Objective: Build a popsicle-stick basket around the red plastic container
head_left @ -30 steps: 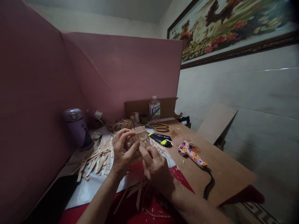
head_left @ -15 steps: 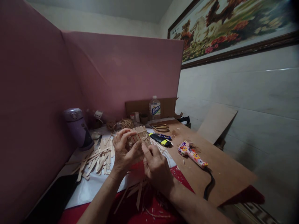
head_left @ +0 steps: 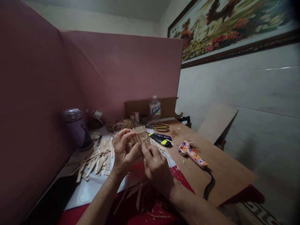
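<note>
A small box made of wooden craft sticks [head_left: 140, 136], with a twine bow on its front, is held up over the table. My left hand [head_left: 124, 153] wraps round its left side, fingers curled over the top edge. At the lower front of the box my right hand [head_left: 156, 167] is closed, thumb and fingers pinched near the bow. What the right fingers pinch is too small to make out.
Loose craft sticks [head_left: 97, 159] lie on white paper at the left, beside a purple flask [head_left: 76, 128]. Beyond the hands are a twine ball [head_left: 123, 124], scissors [head_left: 160, 127], a utility knife [head_left: 161, 139], a water bottle [head_left: 154, 108] and a flower-patterned glue gun [head_left: 192, 154]. Pink partitions [head_left: 122, 68] enclose the left and back.
My right hand has crept slightly up toward the bow on the stick box. The left hand keeps its hold; the view has barely shifted.
</note>
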A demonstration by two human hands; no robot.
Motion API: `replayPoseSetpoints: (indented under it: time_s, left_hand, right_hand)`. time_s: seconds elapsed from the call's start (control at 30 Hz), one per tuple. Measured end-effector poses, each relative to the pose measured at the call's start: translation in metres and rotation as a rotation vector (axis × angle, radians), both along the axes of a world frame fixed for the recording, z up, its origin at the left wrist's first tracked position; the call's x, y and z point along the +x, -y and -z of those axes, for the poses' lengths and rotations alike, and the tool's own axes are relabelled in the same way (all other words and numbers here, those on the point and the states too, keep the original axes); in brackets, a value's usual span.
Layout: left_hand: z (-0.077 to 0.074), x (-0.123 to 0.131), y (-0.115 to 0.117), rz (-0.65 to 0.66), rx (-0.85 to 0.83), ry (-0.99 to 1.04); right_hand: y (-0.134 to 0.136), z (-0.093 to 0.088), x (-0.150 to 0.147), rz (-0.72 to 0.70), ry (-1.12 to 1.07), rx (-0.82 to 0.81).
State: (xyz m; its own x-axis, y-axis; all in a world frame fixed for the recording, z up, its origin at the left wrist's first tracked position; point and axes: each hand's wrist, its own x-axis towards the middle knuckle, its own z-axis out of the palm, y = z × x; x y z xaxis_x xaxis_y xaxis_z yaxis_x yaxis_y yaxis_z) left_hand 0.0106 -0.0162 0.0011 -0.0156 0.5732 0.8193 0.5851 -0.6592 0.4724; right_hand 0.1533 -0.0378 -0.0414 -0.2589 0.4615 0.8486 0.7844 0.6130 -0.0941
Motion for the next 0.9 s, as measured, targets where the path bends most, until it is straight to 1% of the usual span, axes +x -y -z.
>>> replayPoseSetpoints:
  time_s: [0.17,0.33,0.57,0.73,0.8,0.9]
  left_hand:
    - [0.0020,-0.0006,-0.0022,0.000,0.027,-0.014]
    - [0.0025,-0.0009,-0.0022,0.004,0.030,-0.016]
    - [0.0029,0.0002,-0.0015,0.000,0.021,-0.005]
    - [0.0013,0.0000,0.0009,0.011,0.032,-0.011]
    - [0.0010,-0.0004,0.0016,0.023,0.030,-0.019]
    - [0.0013,-0.0006,0.0022,0.044,0.028,-0.040]
  right_hand:
    - [-0.0001,-0.0012,-0.0004,-0.010,-0.010,0.017]
    - [0.0005,-0.0010,-0.0011,0.000,-0.034,-0.004]
    - [0.0005,-0.0012,-0.0014,-0.051,-0.059,0.000]
    - [0.0001,-0.0013,-0.0018,-0.034,-0.061,-0.007]
    - [0.0006,-0.0024,-0.0025,-0.041,-0.096,-0.016]
    - [0.0018,-0.0059,-0.0044,-0.067,-0.204,-0.037]
